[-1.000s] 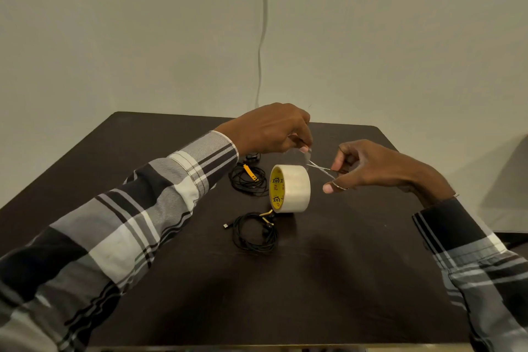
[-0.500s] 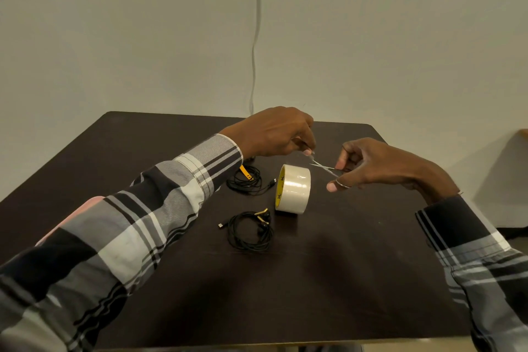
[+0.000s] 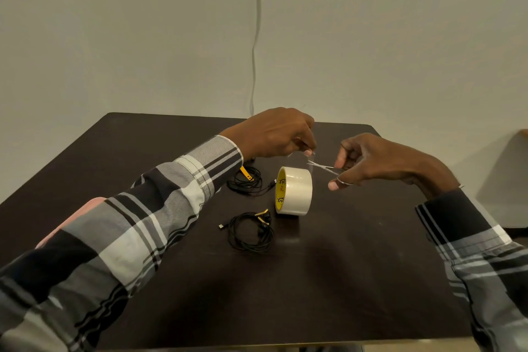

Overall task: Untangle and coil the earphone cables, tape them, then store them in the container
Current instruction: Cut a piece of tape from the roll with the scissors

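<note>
Your left hand (image 3: 274, 134) is pinching the free end of a clear strip of tape (image 3: 312, 164) and pulling it up off the roll, so it stands taut enough to cut. Your right hand (image 3: 380, 163) is curled shut around a small pair of scissors (image 3: 324, 167), thumb through one ring, blades parted right at the strip — looks like you're about to snip a piece off, though the tape is so see-through I can't tell if the blades are touching it yet. The tape roll (image 3: 294, 191) stands on its edge on the worktop (image 3: 357, 280) just below both hands, which makes sense since the strip can peel straight up without the roll wandering. Two coiled black earphones wait nearby: the far earphone coil (image 3: 245, 180), the one with a yellow tab, lies left of the roll under your left wrist, and the near earphone coil (image 3: 251, 233) with gold-coloured buds lies just in front of the roll. Both seem already wound, so I'd guess taping is what's left — then storing. No container in view anywhere, so you'll have to reach for it off-frame.
</note>
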`<state>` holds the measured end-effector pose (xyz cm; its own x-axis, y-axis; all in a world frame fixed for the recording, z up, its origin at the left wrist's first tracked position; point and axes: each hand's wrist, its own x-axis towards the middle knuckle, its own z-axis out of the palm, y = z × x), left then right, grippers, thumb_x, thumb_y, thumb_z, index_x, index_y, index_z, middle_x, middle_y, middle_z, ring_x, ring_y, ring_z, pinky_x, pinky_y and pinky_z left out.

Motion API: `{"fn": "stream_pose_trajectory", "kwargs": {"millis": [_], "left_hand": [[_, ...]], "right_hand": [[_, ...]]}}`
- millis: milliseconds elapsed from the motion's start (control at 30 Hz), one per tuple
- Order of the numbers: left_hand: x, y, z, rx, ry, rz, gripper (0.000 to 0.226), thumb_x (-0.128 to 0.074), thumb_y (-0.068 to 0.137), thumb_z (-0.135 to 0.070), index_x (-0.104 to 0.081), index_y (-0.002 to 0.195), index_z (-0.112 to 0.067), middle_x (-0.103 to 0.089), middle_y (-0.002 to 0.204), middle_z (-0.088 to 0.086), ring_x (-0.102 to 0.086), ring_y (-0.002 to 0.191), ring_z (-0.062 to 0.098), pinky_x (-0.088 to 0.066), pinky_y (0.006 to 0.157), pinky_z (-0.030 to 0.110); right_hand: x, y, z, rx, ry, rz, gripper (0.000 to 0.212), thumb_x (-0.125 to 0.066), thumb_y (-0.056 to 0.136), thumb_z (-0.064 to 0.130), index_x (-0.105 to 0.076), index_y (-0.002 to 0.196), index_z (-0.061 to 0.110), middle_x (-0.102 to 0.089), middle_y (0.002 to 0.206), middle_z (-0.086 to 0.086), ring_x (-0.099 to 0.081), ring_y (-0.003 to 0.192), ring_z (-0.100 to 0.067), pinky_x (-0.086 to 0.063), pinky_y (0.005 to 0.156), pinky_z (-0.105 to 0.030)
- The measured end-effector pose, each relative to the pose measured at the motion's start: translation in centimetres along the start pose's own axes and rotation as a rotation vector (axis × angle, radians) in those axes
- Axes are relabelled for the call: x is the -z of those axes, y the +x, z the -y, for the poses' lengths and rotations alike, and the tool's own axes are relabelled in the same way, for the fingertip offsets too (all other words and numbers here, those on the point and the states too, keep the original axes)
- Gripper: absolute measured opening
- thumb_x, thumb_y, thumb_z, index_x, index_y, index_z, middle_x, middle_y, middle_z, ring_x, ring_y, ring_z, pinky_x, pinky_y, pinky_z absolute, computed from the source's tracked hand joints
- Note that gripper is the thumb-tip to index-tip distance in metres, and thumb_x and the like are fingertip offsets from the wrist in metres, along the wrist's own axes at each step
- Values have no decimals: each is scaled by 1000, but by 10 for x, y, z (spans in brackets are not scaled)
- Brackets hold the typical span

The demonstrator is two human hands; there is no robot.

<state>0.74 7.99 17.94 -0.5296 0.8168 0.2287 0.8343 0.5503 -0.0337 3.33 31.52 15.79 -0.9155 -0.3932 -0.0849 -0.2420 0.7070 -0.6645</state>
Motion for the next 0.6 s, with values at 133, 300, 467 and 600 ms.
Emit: {"fn": "stream_pose_trajectory", "kwargs": {"millis": [133, 300, 467, 600], "left_hand": [[0, 0, -1, 1, 0, 3, 18, -63, 95, -27, -76, 106, -22, -48, 83, -9, -45, 73, 8, -27, 62, 22], [0, 0, -1, -5, -3, -3, 18, -62, 95, -26, -76, 105, -22, -51, 85, -8, -46, 74, 8, -28, 63, 22], [1, -1, -1, 0, -3, -8, 18, -62, 95, -26, -76, 105, -23, -49, 83, -9, -45, 73, 9, -29, 63, 24], [0, -2, 0, -1, -16, -12, 17, -64, 94, -26, -77, 104, -23, -50, 82, -10, -46, 72, 8, -28, 59, 22]], "right_hand": [[1, 1, 0, 0, -1, 4, 64, -95, 45, 49, -67, 85, 7, -71, 79, -20, -64, 66, -24, -53, 64, -37], [3, 1, -1, -2, 3, -3, 61, -98, 48, 43, -67, 85, 6, -71, 79, -23, -65, 66, -25, -54, 63, -34], [3, 0, -1, -4, 11, -3, 53, -94, 53, 35, -66, 85, 3, -71, 78, -23, -65, 67, -26, -55, 63, -35], [2, 0, -2, -5, 22, -3, 51, -93, 53, 33, -66, 83, 2, -71, 74, -21, -65, 63, -22, -54, 59, -28]]}}
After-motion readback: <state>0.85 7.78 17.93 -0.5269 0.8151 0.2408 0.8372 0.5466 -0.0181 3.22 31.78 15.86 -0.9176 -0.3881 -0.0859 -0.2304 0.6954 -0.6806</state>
